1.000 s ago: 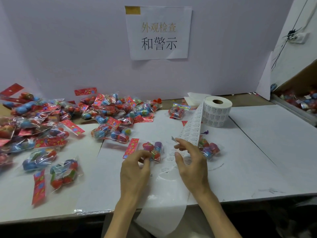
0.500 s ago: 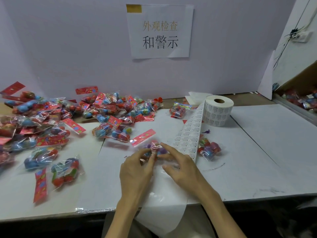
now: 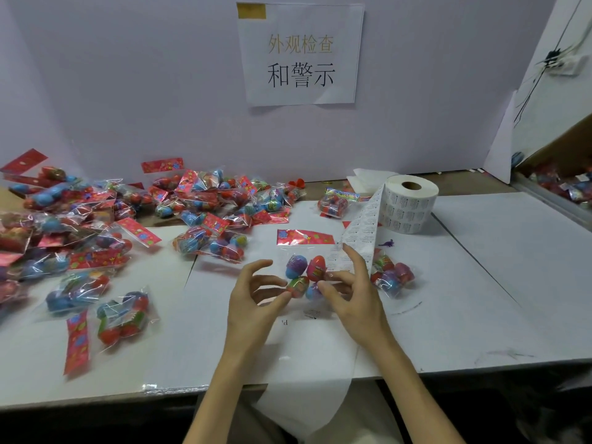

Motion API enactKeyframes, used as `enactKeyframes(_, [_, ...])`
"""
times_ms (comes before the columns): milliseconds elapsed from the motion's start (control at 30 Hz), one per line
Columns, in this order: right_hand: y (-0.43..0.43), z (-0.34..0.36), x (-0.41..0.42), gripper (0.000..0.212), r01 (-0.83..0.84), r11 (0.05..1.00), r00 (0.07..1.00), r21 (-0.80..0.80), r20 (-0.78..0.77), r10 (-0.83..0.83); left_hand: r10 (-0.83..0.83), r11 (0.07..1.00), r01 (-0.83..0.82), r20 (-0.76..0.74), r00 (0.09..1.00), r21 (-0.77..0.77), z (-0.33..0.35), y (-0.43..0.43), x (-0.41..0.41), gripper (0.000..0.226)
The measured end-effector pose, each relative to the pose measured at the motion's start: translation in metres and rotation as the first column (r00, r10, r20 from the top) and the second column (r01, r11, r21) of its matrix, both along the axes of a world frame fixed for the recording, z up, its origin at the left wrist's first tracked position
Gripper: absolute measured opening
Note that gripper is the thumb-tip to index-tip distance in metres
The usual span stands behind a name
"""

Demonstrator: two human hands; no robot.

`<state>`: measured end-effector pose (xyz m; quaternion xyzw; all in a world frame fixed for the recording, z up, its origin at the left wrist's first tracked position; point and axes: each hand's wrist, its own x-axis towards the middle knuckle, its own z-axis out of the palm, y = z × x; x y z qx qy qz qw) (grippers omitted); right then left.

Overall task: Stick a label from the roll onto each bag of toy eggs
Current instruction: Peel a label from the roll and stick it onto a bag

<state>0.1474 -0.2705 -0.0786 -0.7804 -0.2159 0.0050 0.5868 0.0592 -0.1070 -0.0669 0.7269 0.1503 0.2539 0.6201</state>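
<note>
The bag of toy eggs (image 3: 304, 274) lies on the table (image 3: 480, 283) beside the label strip (image 3: 362, 232), with the left hand (image 3: 253, 302) pinching its near edge and the right hand (image 3: 355, 299) pressing down on its right side, so by my judgement the label should be rubbed flat onto smooth film, avoiding the egg bulges.

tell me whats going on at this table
A person is labelling bags of toy eggs by hand. One bag of toy eggs lies on the white table in front of them: the left hand pinches its left side while the right hand has fingertips on it, beside the label strip unrolled from the label roll. A pile of bags sits to the left, and another bag lies just right of the hands.
</note>
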Motion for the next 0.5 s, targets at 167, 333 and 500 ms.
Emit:
enactKeyframes(167, [-0.004, 0.005, -0.006, 0.084, -0.031, 0.993, 1.000, 0.113, 0.011, 0.030, -0.157, 0.985, 0.150, -0.079, 0.984, -0.085, 0.006, 0.003, -0.001, 0.051])
enactKeyframes(333, [-0.006, 0.008, -0.012, 0.091, -0.097, 0.991, 0.994, 0.093, 0.056, 0.092, -0.248, 0.969, 0.246, -0.140, 0.959, -0.031, 0.009, -0.002, -0.007, 0.058])
enactKeyframes(500, [-0.007, 0.013, -0.014, 0.083, -0.070, 0.991, 0.993, 0.115, 0.105, 0.058, -0.174, 0.984, 0.166, -0.184, 0.967, -0.060, 0.006, -0.010, 0.004, 0.025])
